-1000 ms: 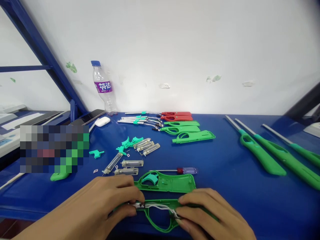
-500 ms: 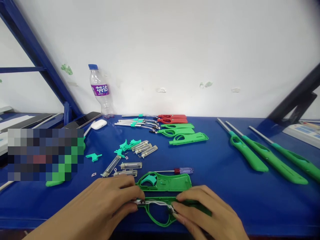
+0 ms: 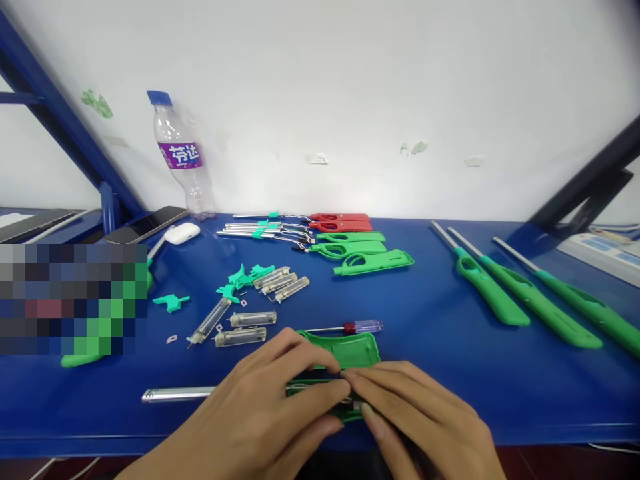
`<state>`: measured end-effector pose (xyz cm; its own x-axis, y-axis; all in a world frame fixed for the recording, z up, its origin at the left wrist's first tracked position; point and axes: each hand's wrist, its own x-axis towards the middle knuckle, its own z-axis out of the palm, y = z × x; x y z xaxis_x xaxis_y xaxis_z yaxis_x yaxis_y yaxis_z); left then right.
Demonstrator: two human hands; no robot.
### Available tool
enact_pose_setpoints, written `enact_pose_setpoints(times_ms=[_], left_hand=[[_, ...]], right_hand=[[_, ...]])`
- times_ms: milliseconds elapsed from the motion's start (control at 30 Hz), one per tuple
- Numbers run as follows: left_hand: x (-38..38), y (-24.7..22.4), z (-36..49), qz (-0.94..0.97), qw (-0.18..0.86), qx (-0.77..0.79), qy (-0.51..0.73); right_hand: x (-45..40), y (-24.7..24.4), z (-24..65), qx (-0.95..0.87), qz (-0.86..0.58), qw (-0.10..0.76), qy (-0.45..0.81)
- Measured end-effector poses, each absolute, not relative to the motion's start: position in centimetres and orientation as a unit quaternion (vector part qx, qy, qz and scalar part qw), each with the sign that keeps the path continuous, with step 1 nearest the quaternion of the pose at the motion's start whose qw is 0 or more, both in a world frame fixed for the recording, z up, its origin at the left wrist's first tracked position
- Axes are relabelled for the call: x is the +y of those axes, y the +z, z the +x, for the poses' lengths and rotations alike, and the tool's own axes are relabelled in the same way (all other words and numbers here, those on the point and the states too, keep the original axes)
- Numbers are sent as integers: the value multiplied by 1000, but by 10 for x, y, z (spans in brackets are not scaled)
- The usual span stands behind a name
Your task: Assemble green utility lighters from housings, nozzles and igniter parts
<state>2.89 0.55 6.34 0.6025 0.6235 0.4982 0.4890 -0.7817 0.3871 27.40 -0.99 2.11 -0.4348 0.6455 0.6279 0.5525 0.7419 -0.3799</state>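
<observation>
Both hands work on an opened long-nosed lighter at the table's front edge. Its green lighter shell half [image 3: 350,416] lies mostly hidden under the fingers, with thin pale wires [image 3: 299,386] running inside it. From its left end the silver lighter tube [image 3: 176,395] sticks out. My left hand [image 3: 280,400] is closed over the shell's middle, fingertips pressed at the wires. My right hand [image 3: 420,417] grips the shell's right part, its fingertips touching those of my left. Just behind lies the matching shell half [image 3: 353,348], inner side up.
Behind lie a screwdriver [image 3: 363,327], clear fuel tanks [image 3: 253,319], teal triggers [image 3: 227,292] and tube assemblies [image 3: 250,233] beside red and green shells [image 3: 345,248]. Several whole lighters [image 3: 493,290] lie at right. A bottle [image 3: 183,157], phone [image 3: 150,223] and white case [image 3: 183,233] stand back left.
My left hand has moved right along the shell, from the tube end to the wires by my right hand, uncovering the silver tube. The view has shifted slightly.
</observation>
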Motion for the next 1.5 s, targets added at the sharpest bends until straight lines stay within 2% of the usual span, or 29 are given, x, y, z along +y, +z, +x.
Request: enact_pose_setpoints(times_ms=[233, 400, 767, 1033, 1200, 1367, 1500], left_hand=[[9, 60, 32, 891, 137, 307, 305], [10, 56, 33, 895, 130, 311, 291], [5, 56, 28, 905, 121, 312, 264], [8, 53, 29, 910, 130, 310, 243], [9, 46, 28, 911, 129, 295, 258], [7, 49, 30, 924, 69, 283, 247], [3, 49, 37, 925, 2, 292, 243]], right_hand=[[-11, 25, 273, -821, -366, 430, 78], [-11, 24, 284, -847, -355, 391, 62], [-6, 30, 283, -845, -334, 417, 40], [-8, 26, 283, -861, -332, 384, 40], [-14, 10, 289, -874, -366, 318, 38], [-17, -1, 294, -879, -376, 289, 46], [-13, 13, 290, -881, -355, 310, 38]])
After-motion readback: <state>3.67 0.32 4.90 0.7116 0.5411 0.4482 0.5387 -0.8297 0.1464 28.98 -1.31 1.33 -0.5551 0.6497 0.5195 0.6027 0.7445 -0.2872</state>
